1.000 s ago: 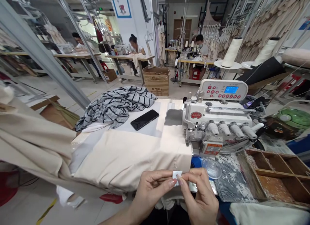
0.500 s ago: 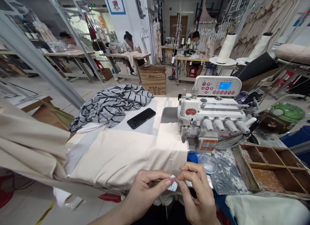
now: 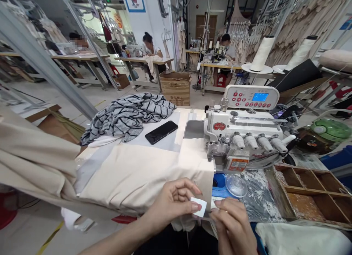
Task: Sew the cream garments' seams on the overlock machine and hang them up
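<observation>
1. Between the two hands, a small white label (image 3: 202, 204) sits at the left thumb, which lies across its near face; whatever backs it from behind is hidden.
2. Above the label, the left hand (image 3: 172, 203) arches its index finger clear, with the other fingers curled.
3. Just right of the label, the right hand (image 3: 237, 224) brings thumb and index tips close together; blur makes it impossible to tell whether they pinch anything.
4. Under and beyond the left fingers, beige fabric (image 3: 129, 170) drapes over the worktable's front edge.
5. Just beyond the right fingertips are a blue object (image 3: 220, 191) and a clear round dish (image 3: 237, 186); farther right is a wooden compartment tray (image 3: 310, 191).
6. Straight ahead of the right fingers stands a white sewing machine (image 3: 247, 119), its blue display lit.
7. Ahead and left of the fingers, a black phone (image 3: 161, 132) lies flat near a rumpled striped garment (image 3: 123, 117).
8. Farthest from the fingers, past a cardboard box (image 3: 176, 88), co-workers sit at other tables.
</observation>
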`<state>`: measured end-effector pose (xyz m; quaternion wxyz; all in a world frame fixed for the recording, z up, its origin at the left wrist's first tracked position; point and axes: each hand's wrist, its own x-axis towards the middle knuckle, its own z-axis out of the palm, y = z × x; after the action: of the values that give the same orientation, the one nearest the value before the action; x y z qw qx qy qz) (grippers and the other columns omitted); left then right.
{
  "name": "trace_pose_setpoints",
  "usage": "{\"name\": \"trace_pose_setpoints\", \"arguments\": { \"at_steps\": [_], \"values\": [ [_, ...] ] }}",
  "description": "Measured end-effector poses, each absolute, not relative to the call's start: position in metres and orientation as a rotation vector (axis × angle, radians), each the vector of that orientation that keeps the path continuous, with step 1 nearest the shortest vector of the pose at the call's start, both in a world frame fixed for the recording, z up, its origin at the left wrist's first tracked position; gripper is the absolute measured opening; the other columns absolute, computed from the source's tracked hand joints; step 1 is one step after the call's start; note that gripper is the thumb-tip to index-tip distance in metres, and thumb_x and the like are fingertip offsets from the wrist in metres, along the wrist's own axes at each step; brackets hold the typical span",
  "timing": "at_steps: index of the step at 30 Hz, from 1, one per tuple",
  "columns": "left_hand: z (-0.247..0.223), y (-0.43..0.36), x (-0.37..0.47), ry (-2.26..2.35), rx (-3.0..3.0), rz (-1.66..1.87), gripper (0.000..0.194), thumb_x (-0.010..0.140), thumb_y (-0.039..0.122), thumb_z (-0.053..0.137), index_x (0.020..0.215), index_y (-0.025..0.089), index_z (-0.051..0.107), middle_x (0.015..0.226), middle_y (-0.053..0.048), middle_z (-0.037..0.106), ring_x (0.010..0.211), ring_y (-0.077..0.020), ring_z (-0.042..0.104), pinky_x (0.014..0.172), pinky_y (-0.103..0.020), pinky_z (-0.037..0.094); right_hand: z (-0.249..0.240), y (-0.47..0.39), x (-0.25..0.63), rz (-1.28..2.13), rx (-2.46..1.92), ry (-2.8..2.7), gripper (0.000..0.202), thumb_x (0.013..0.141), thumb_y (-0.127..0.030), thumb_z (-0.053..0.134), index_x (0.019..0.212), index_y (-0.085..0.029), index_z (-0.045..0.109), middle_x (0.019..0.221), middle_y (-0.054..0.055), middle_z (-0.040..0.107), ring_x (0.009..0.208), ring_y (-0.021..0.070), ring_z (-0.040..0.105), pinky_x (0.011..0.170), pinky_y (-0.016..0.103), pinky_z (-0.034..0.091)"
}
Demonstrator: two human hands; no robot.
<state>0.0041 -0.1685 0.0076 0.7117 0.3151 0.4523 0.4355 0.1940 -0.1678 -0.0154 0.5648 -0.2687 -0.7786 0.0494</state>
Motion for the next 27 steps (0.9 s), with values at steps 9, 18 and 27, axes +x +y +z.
{"name": "trace_pose_setpoints", "arguments": {
  "at_steps": [9, 18, 27],
  "values": [
    [0.004, -0.171, 0.005, 1.207, 1.036, 1.188, 0.018, 0.071, 0.027, 0.083, 0.084, 0.018, 0.076, 0.073, -0.002, 0.076, 0.06, -0.0116, 0.07, 0.056, -0.013, 0.054, -0.029, -0.169, 0.182, 0.633, -0.748, -1.734, 0.006, 0.097, -0.024, 0.065, 0.101, -0.02, 0.063, 0.08, 0.002, 0.066, 0.071, 0.0168, 0.061, 0.064, 0.029, 0.052],
    [-0.003, -0.166, 0.009, 1.19, 1.132, 1.191, 0.014, 0.082, 0.027, 0.075, 0.094, 0.021, 0.078, 0.077, -0.002, 0.078, 0.066, -0.0128, 0.074, 0.062, -0.013, 0.057, -0.037, -0.156, 0.181, 0.754, -0.759, -1.744, 0.016, 0.094, -0.005, 0.06, 0.096, -0.021, 0.062, 0.078, 0.0, 0.064, 0.07, 0.0141, 0.059, 0.065, 0.027, 0.048],
    [0.005, -0.148, 0.014, 1.352, 1.261, 1.173, 0.021, 0.078, 0.031, 0.075, 0.093, 0.017, 0.068, 0.067, -0.001, 0.07, 0.055, -0.0119, 0.067, 0.052, -0.016, 0.053, -0.035, -0.15, 0.173, 0.723, -0.815, -1.593, 0.019, 0.095, -0.005, 0.056, 0.089, -0.021, 0.063, 0.074, -0.002, 0.063, 0.065, 0.0126, 0.057, 0.062, 0.024, 0.045]
  ]
}}
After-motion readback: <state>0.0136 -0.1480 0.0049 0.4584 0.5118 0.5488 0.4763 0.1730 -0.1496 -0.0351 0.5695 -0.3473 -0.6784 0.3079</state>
